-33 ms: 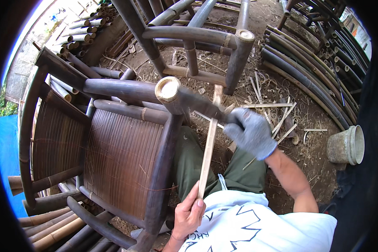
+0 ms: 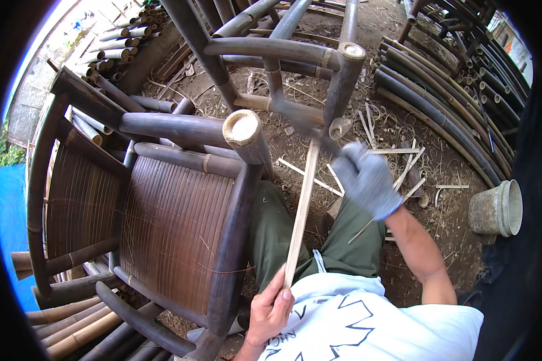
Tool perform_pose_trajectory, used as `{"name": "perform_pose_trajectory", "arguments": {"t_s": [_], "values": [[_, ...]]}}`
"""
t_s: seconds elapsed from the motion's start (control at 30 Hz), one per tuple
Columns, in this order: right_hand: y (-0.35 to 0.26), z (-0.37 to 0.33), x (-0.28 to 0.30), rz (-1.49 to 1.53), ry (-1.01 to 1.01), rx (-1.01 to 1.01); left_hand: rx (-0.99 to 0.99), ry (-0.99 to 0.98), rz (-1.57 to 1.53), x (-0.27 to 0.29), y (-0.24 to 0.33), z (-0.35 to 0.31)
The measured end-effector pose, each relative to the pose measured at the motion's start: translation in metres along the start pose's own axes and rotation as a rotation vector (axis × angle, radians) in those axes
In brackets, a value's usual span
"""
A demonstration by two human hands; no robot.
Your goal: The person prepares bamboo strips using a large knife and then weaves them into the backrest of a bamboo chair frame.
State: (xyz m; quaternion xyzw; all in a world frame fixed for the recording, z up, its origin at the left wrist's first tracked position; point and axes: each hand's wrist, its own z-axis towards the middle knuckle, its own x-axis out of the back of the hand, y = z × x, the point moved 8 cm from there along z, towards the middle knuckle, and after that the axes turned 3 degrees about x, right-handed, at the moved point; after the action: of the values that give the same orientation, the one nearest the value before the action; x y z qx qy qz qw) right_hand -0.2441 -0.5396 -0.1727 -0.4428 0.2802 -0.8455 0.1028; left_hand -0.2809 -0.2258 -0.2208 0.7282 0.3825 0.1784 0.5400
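My left hand (image 2: 272, 308), bare, is closed round the near end of a pale, narrow bamboo strip (image 2: 301, 210) that slants up and away from me over my lap. My right hand (image 2: 366, 182), in a grey work glove, grips a broad-bladed knife (image 2: 310, 127). Its dark blade is smeared by motion and lies across the strip's far end; whether it touches cannot be told. The glove hides the handle. Just beyond the blade is a pale curled piece (image 2: 341, 127), blurred, perhaps a shaving.
A dark bamboo chair (image 2: 180, 210) stands close at my left, and another bamboo frame (image 2: 271, 48) stands ahead. Cut strips (image 2: 403, 168) litter the ground. Bamboo poles (image 2: 445, 114) are stacked at the far right. A dirty white bucket (image 2: 495, 207) lies tilted at the right.
My right hand has moved slightly right and nearer, and the blade has swung toward the strip's far end. The strip's far part looks shorter, and the pale curled piece now shows. My left hand stays put.
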Motion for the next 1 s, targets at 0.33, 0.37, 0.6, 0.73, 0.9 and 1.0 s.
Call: {"name": "perform_pose_trajectory", "arguments": {"t_s": [0.33, 0.37, 0.6, 0.73, 0.9, 1.0], "values": [[0.027, 0.002, -0.013, 1.097, 0.005, -0.698, -0.255, 0.188, 0.701, 0.001, 0.031, 0.027], [0.027, 0.004, -0.013, 1.156, 0.015, -0.664, -0.310, 0.203, 0.748, 0.003, 0.036, 0.030], [-0.025, -0.024, -0.045, 1.115, -0.114, -0.545, -0.497, 0.064, 0.618, -0.026, 0.085, 0.098], [0.059, -0.027, -0.017, 1.249, 0.246, -0.678, -0.531, 0.295, 1.201, 0.021, 0.173, 0.108], [0.197, -0.085, 0.010, 0.760, 0.365, -0.829, -0.905, 0.740, 1.539, 0.136, 0.280, 0.080], [0.252, -0.151, -0.006, 0.745, 0.359, -1.041, -0.928, 0.914, 1.635, 0.186, 0.314, 0.064]]}}
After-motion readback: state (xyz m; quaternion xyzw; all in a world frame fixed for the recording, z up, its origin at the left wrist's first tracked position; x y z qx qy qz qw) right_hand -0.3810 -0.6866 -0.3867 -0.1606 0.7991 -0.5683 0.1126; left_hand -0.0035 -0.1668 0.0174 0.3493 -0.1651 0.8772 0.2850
